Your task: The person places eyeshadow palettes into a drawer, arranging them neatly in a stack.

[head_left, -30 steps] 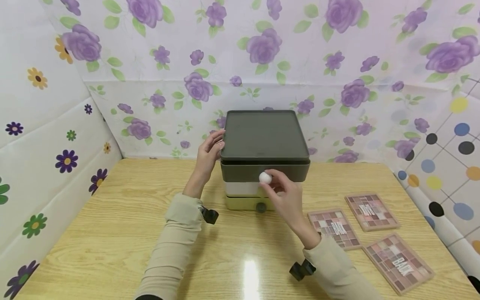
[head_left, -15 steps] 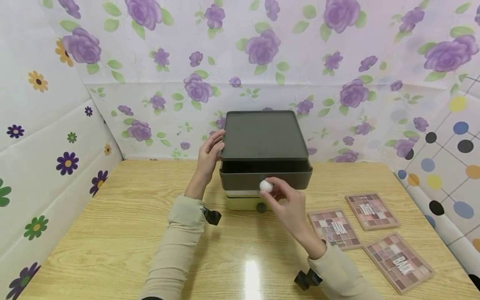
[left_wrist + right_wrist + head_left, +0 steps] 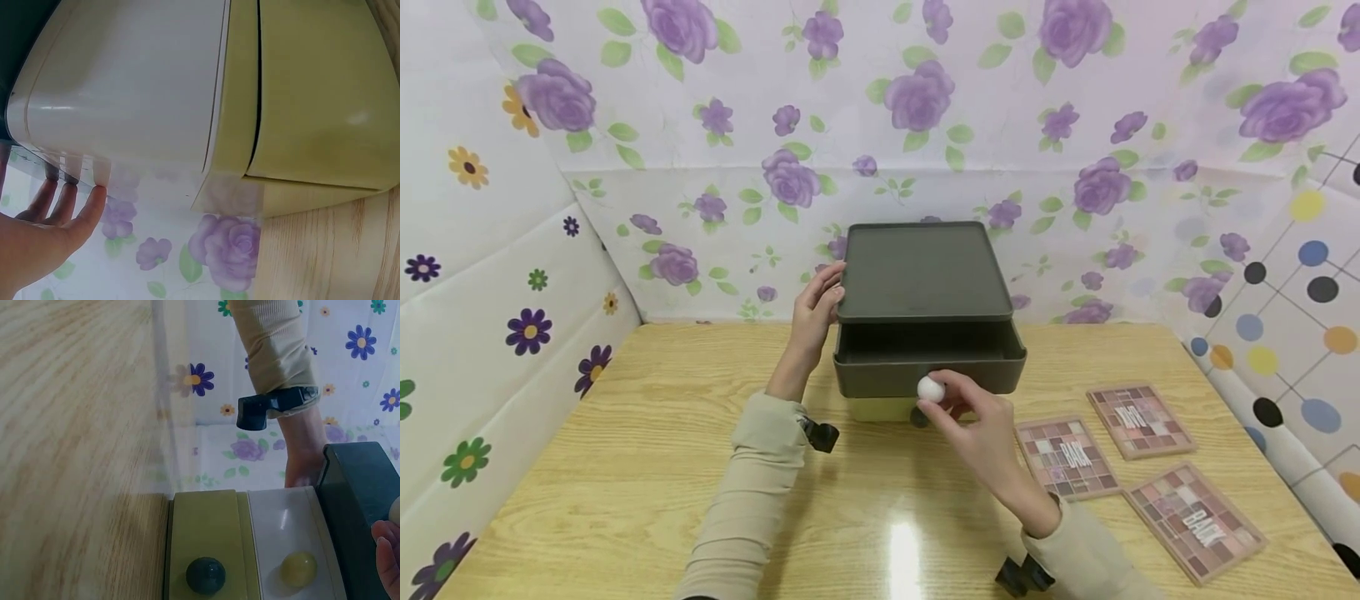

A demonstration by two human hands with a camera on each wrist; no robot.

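A small three-drawer box [image 3: 925, 275] stands at the back middle of the wooden table [image 3: 625, 467]. Its dark grey top drawer [image 3: 928, 367] is pulled partly out. My right hand [image 3: 973, 417] pinches that drawer's white round knob [image 3: 930, 388]. My left hand [image 3: 816, 312] rests with straight fingers [image 3: 94, 200] against the box's upper left side. Below the grey drawer sit a cream drawer [image 3: 287, 550] with a yellow knob [image 3: 297, 569] and a yellow-green drawer [image 3: 203, 544] with a dark knob [image 3: 205, 575].
Three flat eyeshadow palettes lie at the right of the table: one [image 3: 1067, 458] near my right wrist, one [image 3: 1138, 421] behind it, one [image 3: 1195, 521] nearer the front edge. Flowered cloth walls [image 3: 925, 125] close in the back and sides.
My right hand has drawn the grey top drawer outward toward me by its white knob. The left hand has stayed against the box's side.
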